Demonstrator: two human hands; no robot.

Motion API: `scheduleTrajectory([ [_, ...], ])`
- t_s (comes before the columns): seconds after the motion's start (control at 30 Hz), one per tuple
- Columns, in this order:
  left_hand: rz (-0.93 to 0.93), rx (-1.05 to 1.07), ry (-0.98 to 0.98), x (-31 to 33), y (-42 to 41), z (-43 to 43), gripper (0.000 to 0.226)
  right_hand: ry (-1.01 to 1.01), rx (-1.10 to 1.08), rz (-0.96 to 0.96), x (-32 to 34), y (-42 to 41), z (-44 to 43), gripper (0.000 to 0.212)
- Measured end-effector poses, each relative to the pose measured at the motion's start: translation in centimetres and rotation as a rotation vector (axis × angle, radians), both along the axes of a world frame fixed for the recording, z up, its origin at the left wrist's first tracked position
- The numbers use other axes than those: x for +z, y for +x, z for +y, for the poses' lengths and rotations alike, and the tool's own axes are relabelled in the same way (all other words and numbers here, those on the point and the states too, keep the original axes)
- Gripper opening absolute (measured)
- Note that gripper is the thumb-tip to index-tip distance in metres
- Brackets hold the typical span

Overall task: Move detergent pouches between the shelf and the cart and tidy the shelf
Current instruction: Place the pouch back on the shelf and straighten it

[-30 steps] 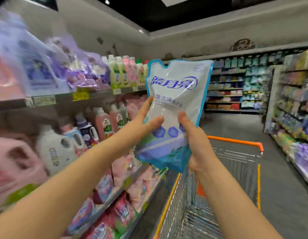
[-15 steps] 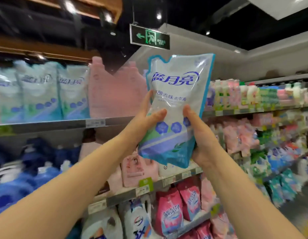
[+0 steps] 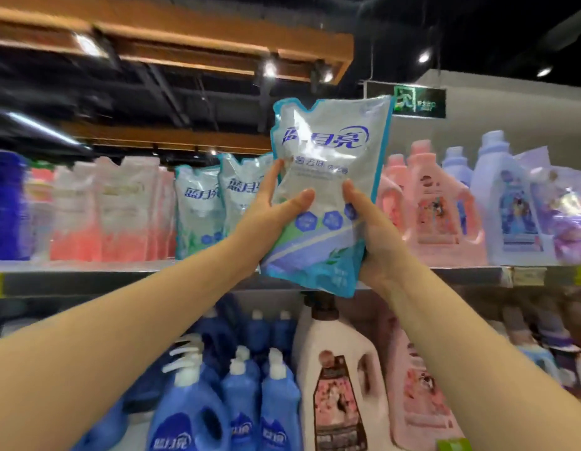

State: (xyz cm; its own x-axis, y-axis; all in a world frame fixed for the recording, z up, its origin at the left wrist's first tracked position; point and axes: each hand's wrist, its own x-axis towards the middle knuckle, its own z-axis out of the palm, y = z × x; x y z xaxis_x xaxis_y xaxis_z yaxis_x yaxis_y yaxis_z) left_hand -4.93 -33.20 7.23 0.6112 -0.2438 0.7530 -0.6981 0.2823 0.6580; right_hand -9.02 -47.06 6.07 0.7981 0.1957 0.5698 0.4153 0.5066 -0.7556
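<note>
pouch [image 3: 325, 177] raised higher toward top shelf [image 3: 87, 271]; left hand [image 3: 269, 216], right hand [image 3: 377, 236] both clamped on it, arms outstretched.

Bare forearms [image 3: 159, 307], bare left hand [image 3: 266, 219], bare right hand [image 3: 378, 245]

Most fingers of left hand [image 3: 266, 222] and right hand [image 3: 377, 242] hidden behind pouch [image 3: 328, 151]. One shelf pouch [image 3: 240, 196] partly covered by left hand. Price tag [image 3: 527, 276] illegible; far-left bottles [image 3: 6, 206] blurred, labels unreadable.
</note>
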Motion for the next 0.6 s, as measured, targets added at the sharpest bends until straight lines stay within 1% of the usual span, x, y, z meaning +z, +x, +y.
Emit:
scheduleTrajectory([
  [0.03, -0.013, 0.014, -0.016, 0.5, 1.1, 0.9, 0.081, -0.029, -0.011, -0.004, 0.8, 1.3, 0.7, 0.049],
  [0.1, -0.049, 0.068, -0.047, 1.6, 3.4, 2.3, 0.074, -0.105, -0.103, -0.014, 2.6, 4.4, 1.8, 0.046],
  [0.2, -0.127, 0.183, -0.078, 3.6, 6.2, 4.1, 0.061, -0.324, -0.323, -0.028, 5.5, 7.9, 3.1, 0.043],
  [0.23, -0.147, 0.236, -0.088, 4.1, 7.0, 4.5, 0.061, -0.395, -0.395, -0.018, 6.3, 8.9, 3.5, 0.040],
  [0.3, -0.194, 0.344, -0.108, 5.0, 8.7, 5.2, 0.066, -0.431, -0.451, -0.019, 7.8, 10.6, 4.4, 0.031],
  [0.33, -0.213, 0.369, -0.119, 5.2, 9.6, 5.5, 0.068, -0.410, -0.417, -0.025, 8.5, 11.6, 4.8, 0.030],
  [0.4, -0.235, 0.397, -0.136, 5.5, 11.3, 6.2, 0.067, -0.323, -0.256, -0.046, 9.2, 13.5, 5.7, 0.035],
  [0.47, -0.245, 0.415, -0.135, 5.3, 12.8, 7.2, 0.069, -0.290, -0.120, -0.064, 9.0, 15.5, 6.7, 0.040],
  [0.53, -0.231, 0.427, -0.130, 4.9, 13.9, 8.2, 0.074, -0.312, -0.061, -0.090, 8.4, 17.5, 8.2, 0.042],
  [0.6, -0.207, 0.454, -0.131, 4.4, 14.6, 9.6, 0.073, -0.312, -0.076, -0.106, 7.9, 18.8, 10.0, 0.041],
])
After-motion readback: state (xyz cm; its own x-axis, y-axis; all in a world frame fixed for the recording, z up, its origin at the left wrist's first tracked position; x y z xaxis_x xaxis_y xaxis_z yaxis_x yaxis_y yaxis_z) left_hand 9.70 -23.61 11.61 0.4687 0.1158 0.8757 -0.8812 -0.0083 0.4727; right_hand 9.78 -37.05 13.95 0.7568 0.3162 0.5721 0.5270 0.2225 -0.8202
